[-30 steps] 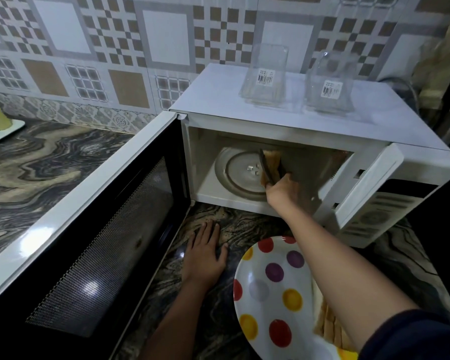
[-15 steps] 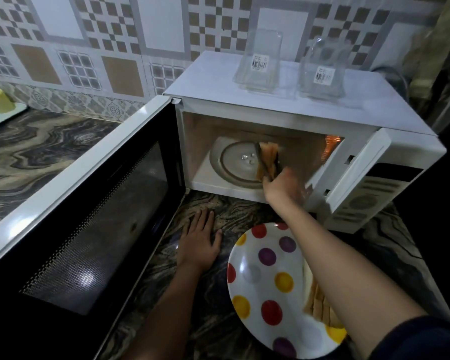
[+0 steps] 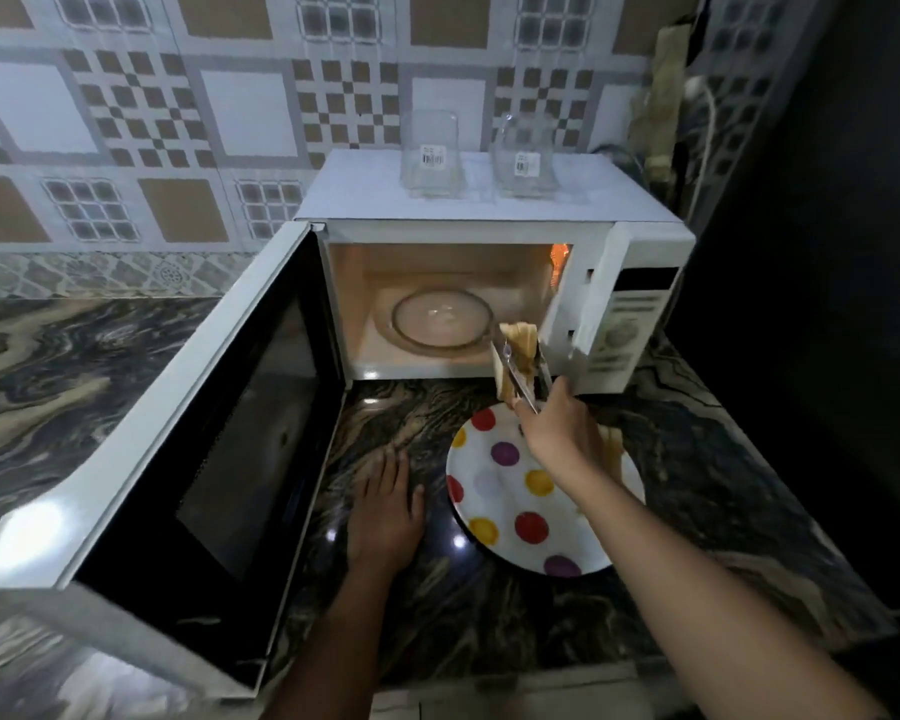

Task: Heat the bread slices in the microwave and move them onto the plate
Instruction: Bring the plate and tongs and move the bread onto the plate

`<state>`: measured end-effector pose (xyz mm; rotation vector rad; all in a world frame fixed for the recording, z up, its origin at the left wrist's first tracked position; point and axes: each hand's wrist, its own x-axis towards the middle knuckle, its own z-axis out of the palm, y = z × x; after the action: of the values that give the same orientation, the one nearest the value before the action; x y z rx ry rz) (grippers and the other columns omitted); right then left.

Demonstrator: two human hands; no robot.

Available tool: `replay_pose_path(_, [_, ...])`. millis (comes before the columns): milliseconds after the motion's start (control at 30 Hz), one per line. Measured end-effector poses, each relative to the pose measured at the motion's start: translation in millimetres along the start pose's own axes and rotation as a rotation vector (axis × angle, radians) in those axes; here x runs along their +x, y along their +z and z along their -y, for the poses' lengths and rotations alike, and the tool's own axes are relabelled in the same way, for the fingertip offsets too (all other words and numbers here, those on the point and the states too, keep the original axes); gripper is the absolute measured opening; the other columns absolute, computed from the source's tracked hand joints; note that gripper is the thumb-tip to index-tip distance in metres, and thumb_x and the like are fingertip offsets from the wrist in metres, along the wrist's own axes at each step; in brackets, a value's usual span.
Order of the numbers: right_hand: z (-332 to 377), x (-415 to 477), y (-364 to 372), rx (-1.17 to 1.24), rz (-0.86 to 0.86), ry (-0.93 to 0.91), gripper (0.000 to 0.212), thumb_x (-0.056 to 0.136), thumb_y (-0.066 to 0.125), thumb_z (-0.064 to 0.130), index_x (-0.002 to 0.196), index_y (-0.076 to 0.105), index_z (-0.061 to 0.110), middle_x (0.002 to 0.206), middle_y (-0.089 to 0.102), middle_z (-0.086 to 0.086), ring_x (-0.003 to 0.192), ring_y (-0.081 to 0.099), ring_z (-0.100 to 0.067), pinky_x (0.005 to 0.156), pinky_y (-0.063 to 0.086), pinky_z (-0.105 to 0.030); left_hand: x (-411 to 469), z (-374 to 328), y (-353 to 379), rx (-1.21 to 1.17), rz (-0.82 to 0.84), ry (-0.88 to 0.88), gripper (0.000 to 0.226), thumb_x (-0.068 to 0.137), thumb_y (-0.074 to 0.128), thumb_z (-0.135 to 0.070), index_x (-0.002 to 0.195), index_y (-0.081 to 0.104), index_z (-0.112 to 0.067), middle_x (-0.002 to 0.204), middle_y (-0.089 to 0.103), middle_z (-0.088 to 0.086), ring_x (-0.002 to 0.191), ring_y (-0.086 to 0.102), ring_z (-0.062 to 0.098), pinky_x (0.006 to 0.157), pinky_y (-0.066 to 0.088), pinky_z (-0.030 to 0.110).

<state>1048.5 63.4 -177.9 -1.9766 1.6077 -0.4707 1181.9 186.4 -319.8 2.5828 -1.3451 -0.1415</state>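
The right hand (image 3: 557,428) is curling its fingers round a pair of silver metal tongs (image 3: 521,379), squeezing the two arms together so that they are pinching a small stack of pale tan bread slices (image 3: 515,350). The tongs are pointing away from the person, toward the white microwave oven (image 3: 463,200). The stack is hanging on edge at the front right corner of the oven's mouth, just beyond the far rim of the round white plate with red, yellow and purple dots (image 3: 494,491). Its long axis is running nearly upright in the view, with the upper end leaning toward the lit cavity and the lower end pointing down at the counter in front of the plate.

The oven's black-windowed door (image 3: 204,433) is standing wide open to the left, and the round glass turntable (image 3: 440,319) is lying bare inside. More bread slices (image 3: 613,452) are lying on the right side of the plate, partly hidden by the right forearm.

The left hand (image 3: 385,506) is resting flat on the dark marbled stone counter (image 3: 48,366), fingers straight and slightly spread, just left of the plate and not touching it. Two clear glass containers with white labels (image 3: 432,153) are sitting side by side on top of the oven, against the patterned tile wall (image 3: 240,111).
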Motion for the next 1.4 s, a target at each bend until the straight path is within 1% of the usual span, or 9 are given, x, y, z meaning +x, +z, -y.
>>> replay_pose_path(167, [-27, -48, 0, -0.006, -0.038, 0.016, 0.050, 0.092, 0.054, 0.034, 0.133, 0.038, 0.009, 0.130, 0.051, -0.012, 0.117, 0.051, -0.032, 0.084, 0.044, -0.036, -35, 3, -1, -0.004, -0.001, 0.061, 0.087, 0.075, -0.012, -0.051, 0.150, 0.012, -0.012, 0.158, 0.011, 0.005, 0.147, 0.005, 0.016, 0.118, 0.002, 0.031])
replay_pose_path(267, [-41, -66, 9, -0.008, -0.012, 0.059, 0.057, 0.091, 0.054, 0.036, 0.140, 0.031, 0.016, 0.129, 0.054, -0.009, 0.114, 0.054, -0.031, 0.081, 0.044, -0.034, -51, 2, -3, -0.031, 0.030, 0.066, 0.086, 0.076, -0.011, -0.052, 0.150, 0.011, -0.012, 0.159, 0.007, 0.005, 0.147, 0.002, 0.015, 0.119, 0.000, 0.032])
replay_pose_path(467, [-61, -82, 16, -0.104, 0.003, 0.135, 0.051, 0.092, 0.053, 0.037, 0.134, 0.039, 0.013, 0.125, 0.056, -0.009, 0.110, 0.057, -0.031, 0.071, 0.040, -0.032, -66, 3, -4, 0.000, 0.042, 0.080, 0.066, 0.091, 0.005, -0.044, 0.150, 0.008, -0.013, 0.159, 0.004, 0.005, 0.147, 0.000, 0.015, 0.118, -0.001, 0.031])
replay_pose_path(700, [-73, -83, 5, -0.198, -0.016, 0.147, 0.052, 0.091, 0.052, 0.042, 0.133, 0.039, 0.015, 0.127, 0.057, -0.010, 0.112, 0.057, -0.032, 0.075, 0.040, -0.033, -73, 6, -1, -0.031, 0.052, 0.089, 0.073, 0.085, 0.002, -0.045, 0.150, 0.008, -0.014, 0.159, 0.004, 0.004, 0.147, 0.000, 0.015, 0.118, -0.002, 0.031])
replay_pose_path(867, [-79, -81, 2, -0.282, 0.013, 0.133, 0.053, 0.092, 0.049, 0.043, 0.135, 0.036, 0.016, 0.128, 0.056, -0.011, 0.112, 0.056, -0.033, 0.072, 0.035, -0.034, -73, 6, -1, -0.031, 0.044, 0.090, 0.074, 0.085, -0.001, -0.047, 0.150, 0.008, -0.013, 0.159, 0.004, 0.004, 0.147, 0.000, 0.015, 0.118, -0.003, 0.030])
replay_pose_path(933, [-81, -80, 1, -0.315, 0.022, 0.131, 0.055, 0.093, 0.048, 0.043, 0.136, 0.034, 0.014, 0.128, 0.056, -0.011, 0.112, 0.056, -0.033, 0.072, 0.038, -0.034, -73, 6, 0, -0.042, 0.039, 0.089, 0.081, 0.080, -0.008, -0.051, 0.150, 0.009, -0.013, 0.159, 0.005, 0.004, 0.147, 0.000, 0.015, 0.118, -0.003, 0.031])
replay_pose_path(1033, [-81, -83, -1, -0.381, 0.004, 0.125, 0.058, 0.092, 0.049, 0.044, 0.138, 0.031, 0.013, 0.129, 0.055, -0.010, 0.112, 0.057, -0.032, 0.075, 0.042, -0.035, -73, 6, 0, -0.039, 0.037, 0.088, 0.082, 0.079, -0.009, -0.050, 0.150, 0.009, -0.013, 0.159, 0.005, 0.004, 0.147, 0.000, 0.015, 0.118, -0.003, 0.031])
replay_pose_path(1300, [-80, -92, -5, -0.323, -0.091, 0.045, 0.055, 0.089, 0.054, 0.043, 0.130, 0.034, 0.012, 0.126, 0.054, -0.011, 0.108, 0.059, -0.032, 0.076, 0.046, -0.037, -74, 5, -1, -0.045, 0.029, 0.091, 0.092, 0.070, -0.017, -0.050, 0.150, 0.010, -0.012, 0.159, 0.007, 0.006, 0.147, 0.001, 0.017, 0.118, -0.002, 0.032])
replay_pose_path(1400, [-81, -92, -11, -0.318, -0.117, 0.039, 0.054, 0.089, 0.054, 0.042, 0.129, 0.035, 0.011, 0.124, 0.055, -0.011, 0.106, 0.059, -0.033, 0.077, 0.047, -0.038, -76, 4, -3, -0.044, 0.040, 0.104, 0.088, 0.074, -0.014, -0.051, 0.150, 0.010, -0.011, 0.159, 0.006, 0.006, 0.147, 0.001, 0.017, 0.118, -0.002, 0.033])
